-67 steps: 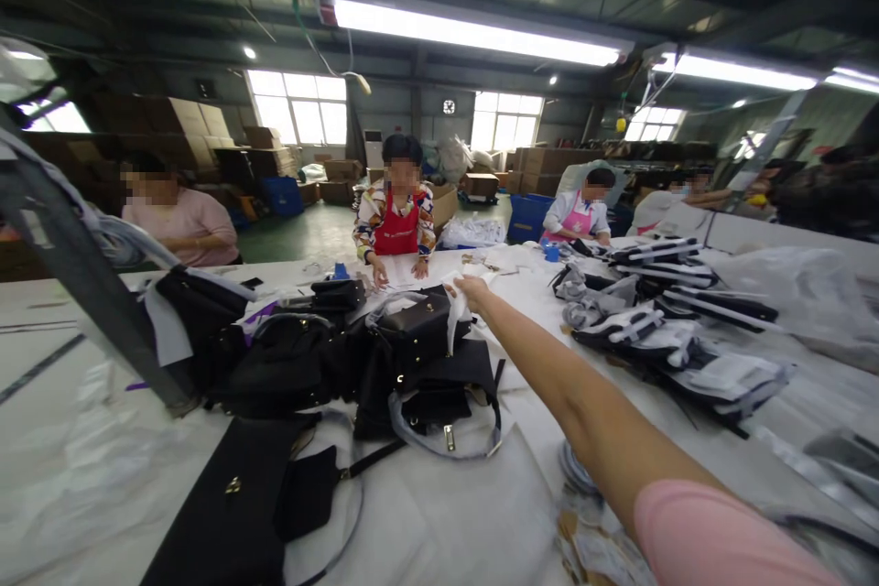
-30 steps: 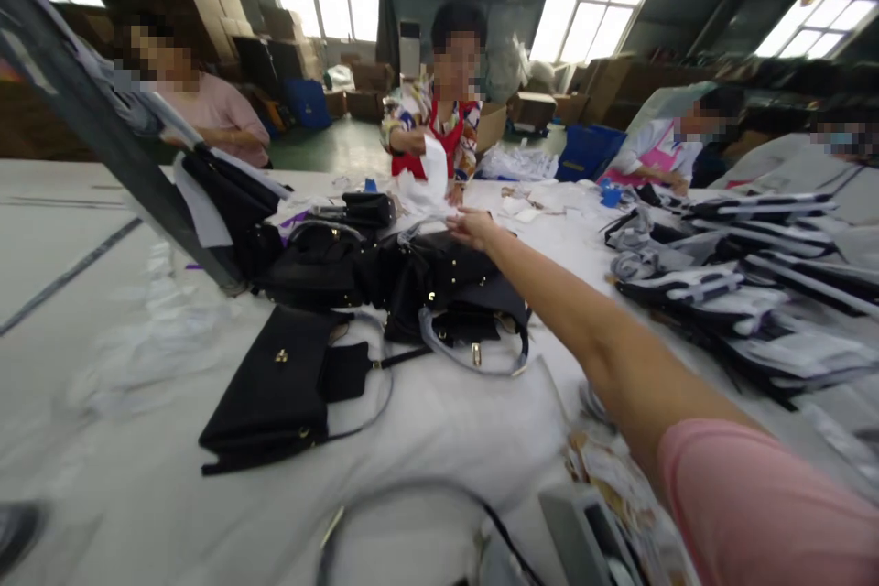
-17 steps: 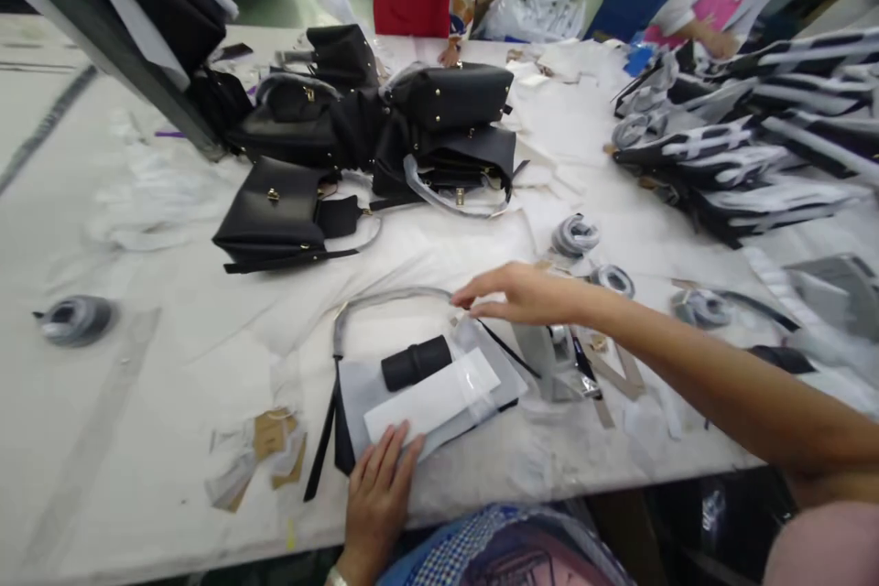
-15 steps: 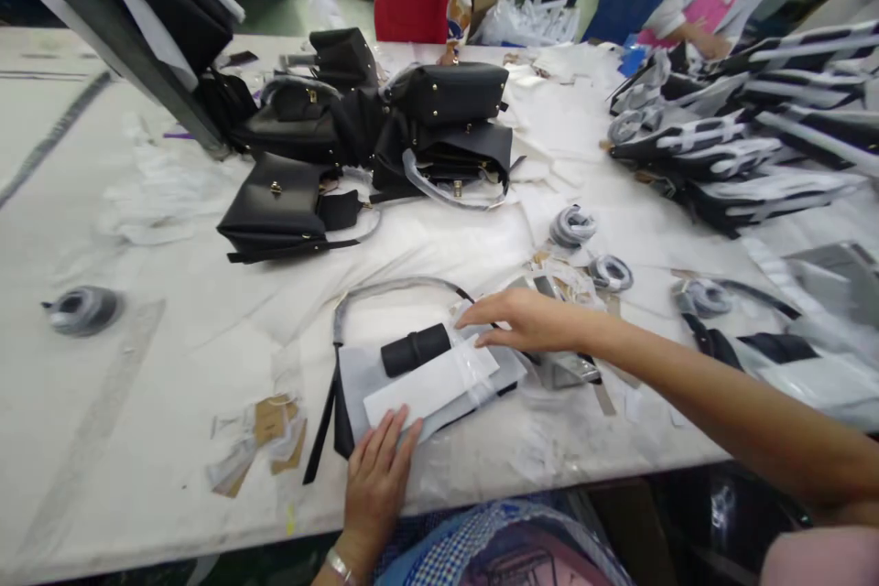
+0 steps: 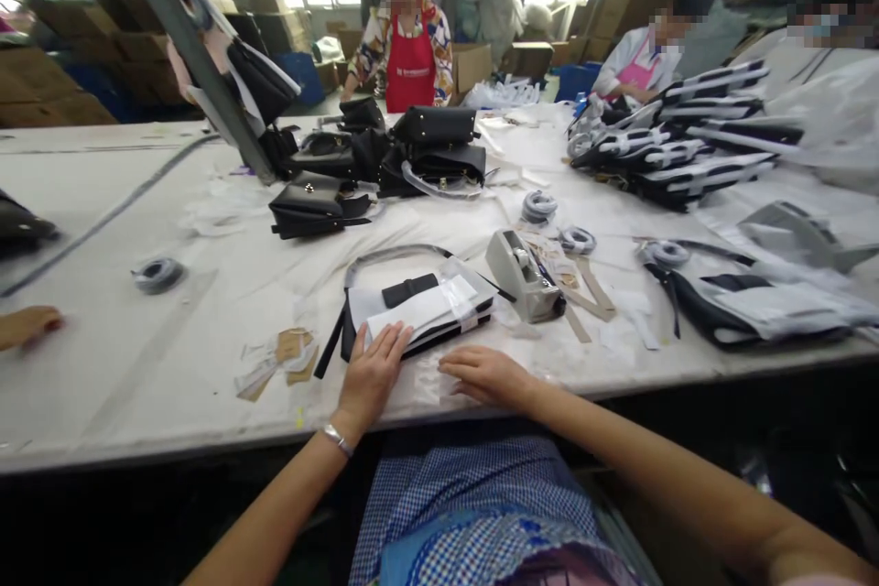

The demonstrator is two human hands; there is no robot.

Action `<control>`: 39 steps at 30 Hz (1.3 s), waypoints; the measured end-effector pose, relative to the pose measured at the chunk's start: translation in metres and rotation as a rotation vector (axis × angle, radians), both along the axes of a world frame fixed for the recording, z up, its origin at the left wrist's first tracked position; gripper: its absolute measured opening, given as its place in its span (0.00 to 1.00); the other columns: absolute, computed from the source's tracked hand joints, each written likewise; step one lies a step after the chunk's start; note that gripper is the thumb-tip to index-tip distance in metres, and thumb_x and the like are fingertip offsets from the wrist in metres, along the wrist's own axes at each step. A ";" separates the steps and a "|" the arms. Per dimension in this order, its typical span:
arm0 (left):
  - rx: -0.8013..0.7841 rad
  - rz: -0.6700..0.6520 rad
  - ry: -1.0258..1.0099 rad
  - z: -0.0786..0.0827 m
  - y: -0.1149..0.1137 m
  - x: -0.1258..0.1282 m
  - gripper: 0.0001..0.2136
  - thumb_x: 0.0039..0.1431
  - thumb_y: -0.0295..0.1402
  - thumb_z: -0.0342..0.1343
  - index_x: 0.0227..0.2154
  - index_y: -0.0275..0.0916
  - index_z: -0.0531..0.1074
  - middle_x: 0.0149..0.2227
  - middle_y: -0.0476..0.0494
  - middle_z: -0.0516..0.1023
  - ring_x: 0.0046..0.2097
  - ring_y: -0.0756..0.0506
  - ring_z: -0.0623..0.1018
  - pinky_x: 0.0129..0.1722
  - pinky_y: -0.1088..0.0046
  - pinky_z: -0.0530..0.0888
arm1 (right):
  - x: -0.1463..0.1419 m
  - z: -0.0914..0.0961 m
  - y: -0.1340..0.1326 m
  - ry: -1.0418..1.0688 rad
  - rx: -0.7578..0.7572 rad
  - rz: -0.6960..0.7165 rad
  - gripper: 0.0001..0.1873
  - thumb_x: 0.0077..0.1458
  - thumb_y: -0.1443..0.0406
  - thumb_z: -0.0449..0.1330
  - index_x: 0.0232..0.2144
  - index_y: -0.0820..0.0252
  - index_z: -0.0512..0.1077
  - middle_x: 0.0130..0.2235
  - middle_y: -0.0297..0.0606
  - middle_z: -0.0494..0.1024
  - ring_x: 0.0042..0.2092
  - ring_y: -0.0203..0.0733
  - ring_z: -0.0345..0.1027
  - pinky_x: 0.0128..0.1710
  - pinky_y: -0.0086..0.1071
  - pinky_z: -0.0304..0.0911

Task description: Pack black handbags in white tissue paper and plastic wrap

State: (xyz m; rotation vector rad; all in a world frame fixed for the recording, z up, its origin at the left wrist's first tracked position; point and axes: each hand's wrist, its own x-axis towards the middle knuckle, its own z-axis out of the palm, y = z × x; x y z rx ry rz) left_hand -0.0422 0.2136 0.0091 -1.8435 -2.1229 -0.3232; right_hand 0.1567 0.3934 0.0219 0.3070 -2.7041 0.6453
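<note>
A black handbag (image 5: 343, 339) lies flat in front of me, its handle wrapped in clear film and looping out behind. On top of it are white paper (image 5: 416, 312), a small dark roll-shaped piece (image 5: 410, 290) and clear plastic (image 5: 459, 286). My left hand (image 5: 376, 371) rests with fingers stretched on the paper and the bag's near left corner. Just in front of the bag, my right hand (image 5: 484, 374) is low over the table, fingers extended, beside a crumpled clear plastic piece (image 5: 427, 377). Nothing shows in its grasp.
A grey tape dispenser (image 5: 526, 279) stands right of the bag. Tags (image 5: 292, 352) lie to the left, wrapped coils (image 5: 539, 206) behind. Black handbags (image 5: 316, 201) and a wrapped pile (image 5: 677, 142) sit farther back. Another person's hand (image 5: 31, 327) is at far left; co-workers stand across the table.
My right hand has left the bag's right side and come toward me, to the table in front of the bag. My left hand stays on the near corner. The view has tilted up.
</note>
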 end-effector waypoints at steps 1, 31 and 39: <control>-0.016 -0.015 0.012 0.003 0.000 -0.001 0.26 0.65 0.24 0.48 0.65 0.38 0.56 0.64 0.39 0.66 0.63 0.40 0.67 0.68 0.46 0.53 | 0.000 -0.008 -0.012 -0.032 -0.029 -0.015 0.21 0.63 0.64 0.63 0.56 0.64 0.70 0.53 0.51 0.75 0.54 0.51 0.69 0.55 0.44 0.67; 0.053 -0.052 -0.056 0.039 0.009 -0.042 0.38 0.56 0.24 0.57 0.67 0.48 0.50 0.61 0.45 0.71 0.55 0.42 0.76 0.52 0.68 0.76 | -0.086 -0.015 -0.043 0.097 -2.050 -0.570 0.18 0.34 0.79 0.55 0.29 0.56 0.63 0.28 0.30 0.70 0.39 0.41 0.75 0.54 0.41 0.70; 0.253 0.082 -0.001 0.019 -0.003 -0.045 0.38 0.60 0.29 0.58 0.69 0.40 0.45 0.63 0.34 0.66 0.60 0.35 0.72 0.56 0.57 0.74 | -0.104 0.008 -0.055 0.249 -1.870 -0.389 0.13 0.43 0.70 0.63 0.29 0.56 0.62 0.41 0.36 0.79 0.50 0.46 0.73 0.56 0.45 0.67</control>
